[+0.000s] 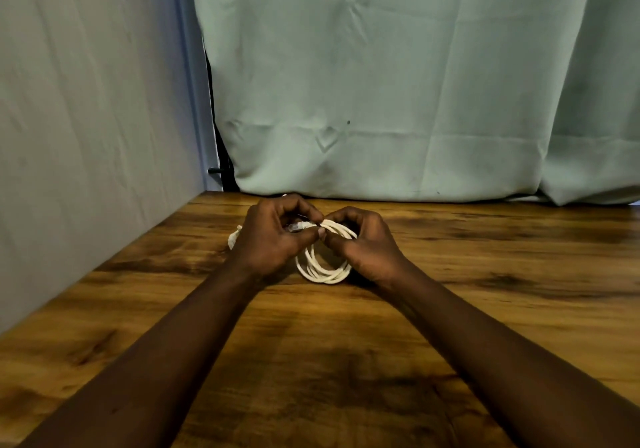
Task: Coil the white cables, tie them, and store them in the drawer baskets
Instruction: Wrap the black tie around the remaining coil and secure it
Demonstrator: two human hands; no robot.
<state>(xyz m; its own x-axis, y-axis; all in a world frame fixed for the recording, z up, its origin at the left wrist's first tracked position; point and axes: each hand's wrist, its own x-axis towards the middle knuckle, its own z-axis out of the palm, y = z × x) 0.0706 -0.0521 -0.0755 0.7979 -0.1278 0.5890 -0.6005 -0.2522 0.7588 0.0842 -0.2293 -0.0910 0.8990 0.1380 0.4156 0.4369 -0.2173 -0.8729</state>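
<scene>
A white cable [320, 269] is wound into a small coil of several loops and held just above the wooden table [485, 309]. My left hand [273, 239] pinches the cable's end with its clear plug near the top of the coil. My right hand [367, 243] grips the coil's upper right side, thumb touching the left thumb. More white cable [233, 238] pokes out from behind my left hand, mostly hidden. No drawer or basket is in view.
A pale green curtain [398, 101] hangs along the table's far edge. A light cloth wall [86, 135] borders the table on the left. A dark stand or pole [221, 167] shows in the gap between them.
</scene>
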